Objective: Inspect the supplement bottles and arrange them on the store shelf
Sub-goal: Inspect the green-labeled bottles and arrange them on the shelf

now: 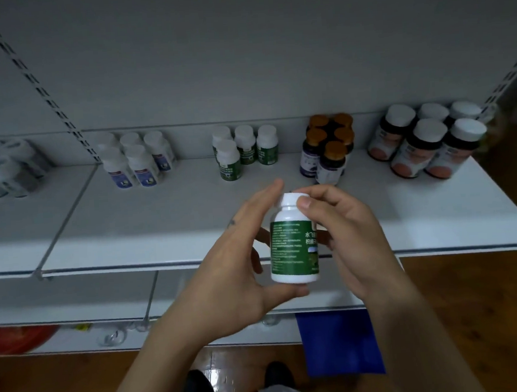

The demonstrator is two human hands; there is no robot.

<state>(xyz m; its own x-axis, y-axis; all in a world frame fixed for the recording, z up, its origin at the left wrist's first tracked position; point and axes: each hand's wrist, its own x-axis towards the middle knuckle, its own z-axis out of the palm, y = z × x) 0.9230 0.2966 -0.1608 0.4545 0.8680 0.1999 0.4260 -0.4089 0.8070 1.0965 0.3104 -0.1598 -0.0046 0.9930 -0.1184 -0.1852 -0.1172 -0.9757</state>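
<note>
L hand (pixel 238 270) grips base of white plastic green-label bottle (pixel 291 248), R hand (pixel 345 229) pinches its white cap (pixel 291 199): label faces viewer for reading (inspection, prob.).

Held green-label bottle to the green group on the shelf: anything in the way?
Nothing visible. The left hand and right hand hold the green-label bottle before the shelf; bare shelf lies between it and the green group. Amber-capped bottles stand right of that line.
</note>
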